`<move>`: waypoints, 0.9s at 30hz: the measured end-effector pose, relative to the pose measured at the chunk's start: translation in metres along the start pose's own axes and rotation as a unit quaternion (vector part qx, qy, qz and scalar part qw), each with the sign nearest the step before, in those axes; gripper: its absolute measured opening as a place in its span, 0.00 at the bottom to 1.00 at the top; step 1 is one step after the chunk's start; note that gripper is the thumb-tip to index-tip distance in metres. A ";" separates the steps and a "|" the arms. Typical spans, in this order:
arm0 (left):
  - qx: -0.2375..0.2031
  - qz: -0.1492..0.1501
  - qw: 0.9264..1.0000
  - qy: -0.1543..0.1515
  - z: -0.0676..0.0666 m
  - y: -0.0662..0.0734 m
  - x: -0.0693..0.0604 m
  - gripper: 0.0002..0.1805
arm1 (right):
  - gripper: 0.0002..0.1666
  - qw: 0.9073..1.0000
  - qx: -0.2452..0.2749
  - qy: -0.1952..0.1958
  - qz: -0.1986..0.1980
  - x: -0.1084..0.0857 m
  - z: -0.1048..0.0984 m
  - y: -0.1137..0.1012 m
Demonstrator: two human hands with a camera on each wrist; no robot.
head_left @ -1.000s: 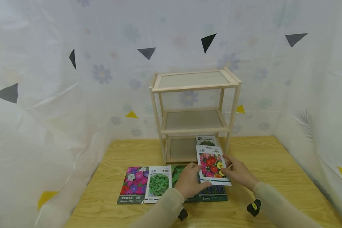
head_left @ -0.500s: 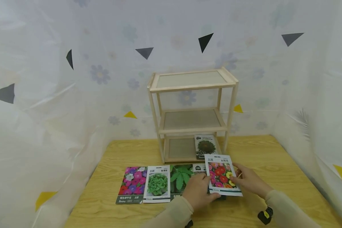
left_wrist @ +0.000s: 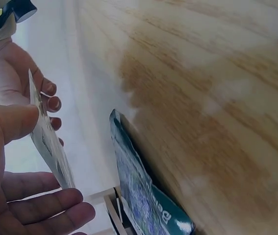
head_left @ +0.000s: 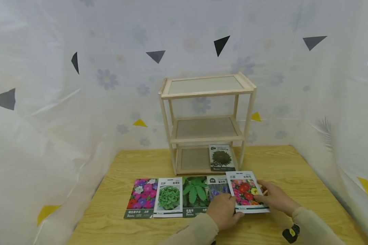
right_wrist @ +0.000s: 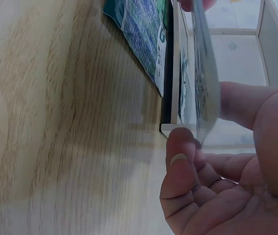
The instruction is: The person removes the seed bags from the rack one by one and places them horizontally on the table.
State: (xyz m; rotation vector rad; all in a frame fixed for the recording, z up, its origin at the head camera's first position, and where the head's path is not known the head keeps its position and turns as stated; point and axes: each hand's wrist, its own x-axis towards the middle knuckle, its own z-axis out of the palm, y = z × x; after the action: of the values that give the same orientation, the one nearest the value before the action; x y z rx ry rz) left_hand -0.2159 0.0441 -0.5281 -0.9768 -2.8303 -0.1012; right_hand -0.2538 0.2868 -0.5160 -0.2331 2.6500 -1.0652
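Note:
A white seed packet (head_left: 243, 191) with red, pink and yellow flowers is held tilted above the table in the head view. My right hand (head_left: 277, 198) pinches its right edge, thumb on the face and fingers behind, as the right wrist view shows. At its left edge my left hand (head_left: 222, 211) grips it between thumb and fingers. Below and left of it lies a seed packet with purple flower spikes (head_left: 216, 189), partly covered by the left hand. A packet with a brown-green spiky flower head (head_left: 221, 158) lies on the rack's bottom shelf.
A three-tier wooden rack (head_left: 207, 139) stands at the back of the wooden table (head_left: 110, 197). In a row at the front lie a petunia-like flower packet (head_left: 142, 197), a green-leaf packet (head_left: 168, 197) and a dark green leaf packet (head_left: 194, 194).
Both hands have brought the red-flower packet down and to the right, away from the rack. The shelf packet and the purple-spike packet are now less covered.

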 end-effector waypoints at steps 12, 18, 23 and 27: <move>0.036 -0.002 0.999 -0.023 0.009 0.016 0.014 0.32 | 0.52 1.000 -0.009 0.004 0.023 -0.001 -0.005 0.021; 0.057 -0.006 0.998 -0.030 0.013 0.025 0.020 0.30 | 0.52 0.999 -0.018 0.002 0.037 0.000 -0.006 0.031; 0.066 -0.014 0.996 -0.053 0.016 0.033 0.024 0.29 | 0.51 0.999 -0.013 0.000 0.048 0.001 -0.007 0.037; 0.068 -0.023 0.994 -0.080 0.019 0.038 0.028 0.29 | 0.51 0.998 -0.007 -0.005 0.056 0.003 -0.009 0.040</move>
State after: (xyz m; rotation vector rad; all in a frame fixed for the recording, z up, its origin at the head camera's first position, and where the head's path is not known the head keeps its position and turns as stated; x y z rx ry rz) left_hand -0.2164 0.0937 -0.5416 -0.9307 -2.9570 0.1711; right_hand -0.2613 0.3202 -0.5382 -0.0905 2.6287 -1.0064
